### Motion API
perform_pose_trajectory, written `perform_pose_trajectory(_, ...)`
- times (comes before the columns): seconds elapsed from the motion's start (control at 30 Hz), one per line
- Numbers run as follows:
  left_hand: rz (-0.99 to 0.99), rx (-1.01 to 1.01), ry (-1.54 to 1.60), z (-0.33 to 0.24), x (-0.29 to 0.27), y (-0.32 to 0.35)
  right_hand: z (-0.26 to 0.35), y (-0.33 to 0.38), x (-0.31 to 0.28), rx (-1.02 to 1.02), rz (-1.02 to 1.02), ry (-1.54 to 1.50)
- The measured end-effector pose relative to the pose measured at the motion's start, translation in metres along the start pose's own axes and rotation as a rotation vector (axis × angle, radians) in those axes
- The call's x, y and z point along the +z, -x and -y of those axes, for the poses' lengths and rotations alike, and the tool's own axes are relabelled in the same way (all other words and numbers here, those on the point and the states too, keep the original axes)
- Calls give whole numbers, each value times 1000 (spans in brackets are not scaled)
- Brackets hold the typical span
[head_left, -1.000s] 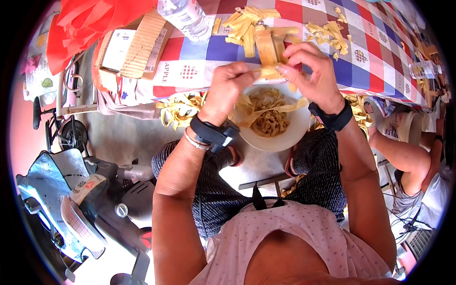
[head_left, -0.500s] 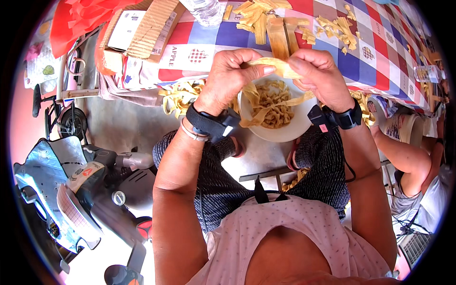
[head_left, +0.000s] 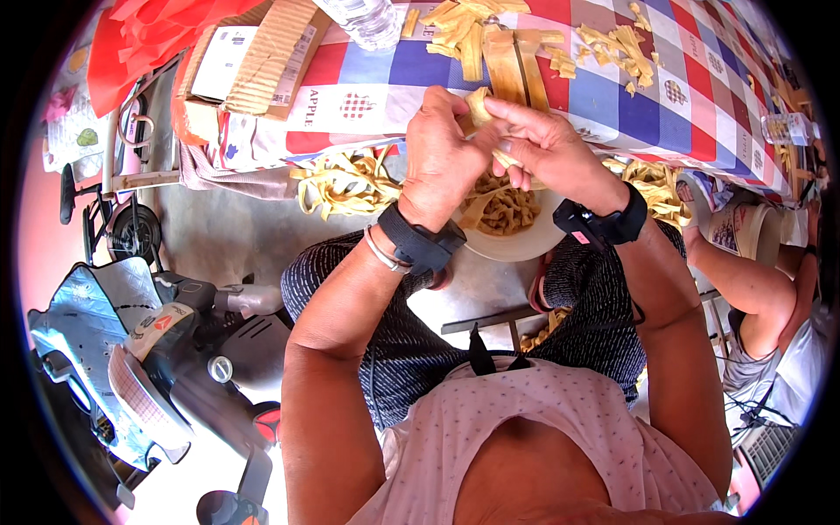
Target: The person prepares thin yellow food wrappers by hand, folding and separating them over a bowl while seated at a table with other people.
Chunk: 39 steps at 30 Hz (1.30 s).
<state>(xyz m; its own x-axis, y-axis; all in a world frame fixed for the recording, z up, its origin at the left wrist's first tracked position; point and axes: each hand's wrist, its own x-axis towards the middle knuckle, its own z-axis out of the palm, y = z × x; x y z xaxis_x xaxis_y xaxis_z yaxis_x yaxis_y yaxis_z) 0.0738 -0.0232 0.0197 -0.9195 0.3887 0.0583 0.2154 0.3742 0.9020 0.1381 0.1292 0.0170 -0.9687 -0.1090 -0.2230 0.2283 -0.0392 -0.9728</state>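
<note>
Seen from the head camera, both hands have come up and forward since a second ago: they worked low over the bowl then, and now meet above its far rim, close to the edge of the checked cloth. The left hand is closed around a pale yellow strip, whose end pokes out above the knuckles; the right hand pinches the same strip from the other side, fingers pressed together on it. So the strip has been lifted clear of the bowl and is being worked in the air between both hands, while the bowl, on the lap below them, holds a tangle of similar strips. More strips lie on the cloth beyond the bowl, and a loose heap hangs to the bowl's left under the cloth edge. How much of the strip sits inside the left fist is hidden, and the bowl's near left rim is covered by the wrist. Another person's arm shows to the bowl's right, cut off by the picture's rim.
</note>
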Motion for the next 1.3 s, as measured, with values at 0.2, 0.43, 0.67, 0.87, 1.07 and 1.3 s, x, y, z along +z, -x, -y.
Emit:
perform_pose_trajectory(0.2, 111, -196, 727, 12, -5, -12, 8, 2, 13, -254, -284, 254)
perform_pose_trajectory(0.43, 348, -323, 1117, 15, -8, -14, 0, -8, -15, -152, -157, -176)
perform_pose_trajectory(0.67, 373, -485, 892, 24, -2, -8, -14, -9, -14, -292, -152, 140)
perform_pose_trajectory(0.87, 205, -354, 737, 12, 0, -1, -2, -6, -2, -491, -123, 408)
perform_pose_trajectory(1.07, 201, -349, 792, 9, -3, 0, -14, -11, 0, -490, -262, 313)
perform_pose_trajectory(1.3, 313, -377, 1027, 12, -2, 3, -10, -10, -11, -233, -245, 154)
